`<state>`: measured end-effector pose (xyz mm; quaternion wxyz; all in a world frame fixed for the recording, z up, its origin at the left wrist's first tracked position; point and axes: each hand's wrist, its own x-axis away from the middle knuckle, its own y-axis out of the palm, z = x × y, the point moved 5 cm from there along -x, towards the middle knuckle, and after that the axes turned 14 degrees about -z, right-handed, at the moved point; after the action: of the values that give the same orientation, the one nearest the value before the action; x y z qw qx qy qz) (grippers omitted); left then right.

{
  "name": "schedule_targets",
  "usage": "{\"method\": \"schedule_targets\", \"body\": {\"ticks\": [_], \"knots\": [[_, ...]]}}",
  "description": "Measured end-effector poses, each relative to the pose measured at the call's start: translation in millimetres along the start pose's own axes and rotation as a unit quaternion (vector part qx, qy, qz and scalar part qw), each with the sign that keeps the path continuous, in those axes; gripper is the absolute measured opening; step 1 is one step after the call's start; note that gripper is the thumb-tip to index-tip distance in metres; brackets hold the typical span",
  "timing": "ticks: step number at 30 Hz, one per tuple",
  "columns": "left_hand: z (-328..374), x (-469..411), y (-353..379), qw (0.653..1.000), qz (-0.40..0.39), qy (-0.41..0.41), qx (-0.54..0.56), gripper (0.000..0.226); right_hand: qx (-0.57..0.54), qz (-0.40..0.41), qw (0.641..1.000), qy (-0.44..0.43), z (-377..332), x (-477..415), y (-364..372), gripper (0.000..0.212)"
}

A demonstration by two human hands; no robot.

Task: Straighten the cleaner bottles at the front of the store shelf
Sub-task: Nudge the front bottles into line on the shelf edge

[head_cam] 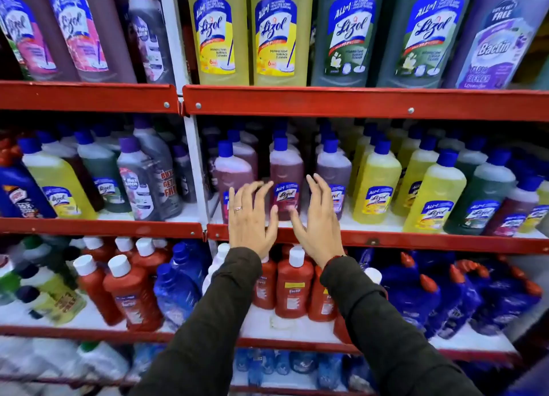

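A pink Lizol cleaner bottle point(285, 173) with a blue cap stands upright at the front of the middle shelf point(416, 241). My left hand point(252, 217) is open just to its left, fingers spread and apart from the bottle. My right hand point(318, 220) is open just to its right, fingers curved toward it, holding nothing. Another pink bottle point(233, 170) stands behind my left hand, and a purple bottle point(334, 167) stands behind my right hand. Yellow Lizol bottles point(375, 185) fill the row further right.
Large Lizol bottles point(219, 33) line the top shelf. Red Bactin bottles point(292, 288) and blue bottles point(416, 288) crowd the shelf under my wrists. A white upright post point(196, 164) divides the shelving left of my hands, with mixed bottles point(139, 182) beyond it.
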<state>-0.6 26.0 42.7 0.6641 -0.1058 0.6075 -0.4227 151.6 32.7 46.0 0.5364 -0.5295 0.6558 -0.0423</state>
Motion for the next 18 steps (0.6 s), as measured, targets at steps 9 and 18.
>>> {"method": "schedule_targets", "body": {"ticks": [9,18], "knots": [[-82.0,64.5,48.1,0.986,-0.145,-0.073,-0.03,0.04,-0.065,-0.132,0.98,0.137,14.9,5.1,91.9,0.085],[-96.2,77.9,61.8,0.981,-0.182,-0.036,-0.061,0.034,-0.118,-0.109,0.96,0.231,32.6,-16.4,115.7,0.103]]}}
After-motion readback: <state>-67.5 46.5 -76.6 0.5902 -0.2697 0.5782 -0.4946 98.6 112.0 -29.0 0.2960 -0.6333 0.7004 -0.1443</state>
